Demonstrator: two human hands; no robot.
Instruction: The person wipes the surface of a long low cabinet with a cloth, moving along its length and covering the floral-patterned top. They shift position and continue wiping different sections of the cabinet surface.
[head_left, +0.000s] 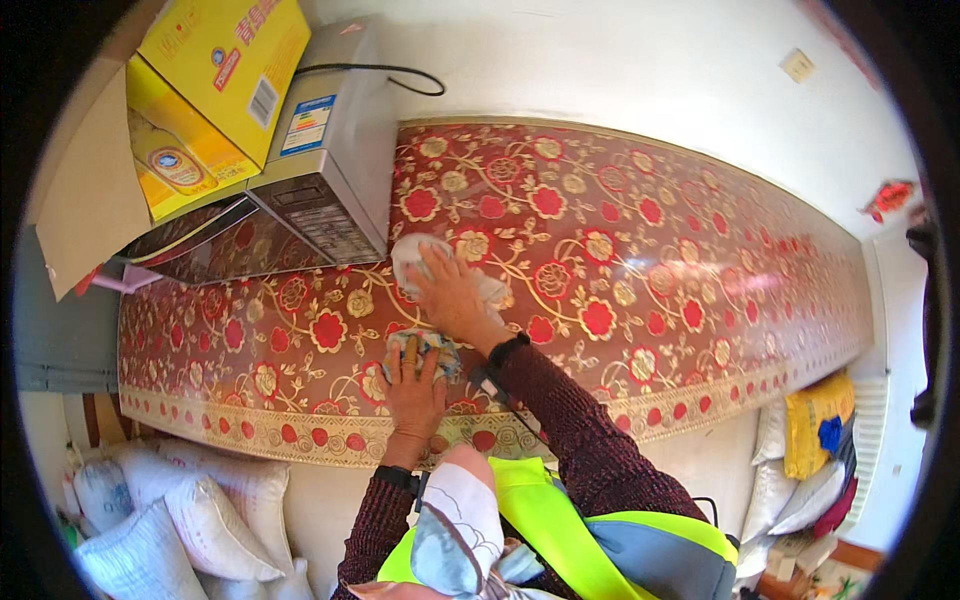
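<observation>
Before me stretches a long table under a dark red floral tablecloth (570, 315) with a glossy surface. My right hand (452, 294) lies spread over a white cloth (411, 259), pressing it flat near the corner of a silver microwave oven (352, 142). Part of that cloth shows on both sides of the hand. Closer to the front edge, my left hand (415, 394) rests on a crumpled multicoloured cloth (442, 351), its fingers lying across the top. The two cloths are a short way apart.
A yellow beer carton (225, 67) with open flaps stands on the microwave at the left. A black power cord (405, 69) sticks out behind it. White woven sacks (217, 525) lie below the table at left, and a yellow sack (817, 427) with others at right.
</observation>
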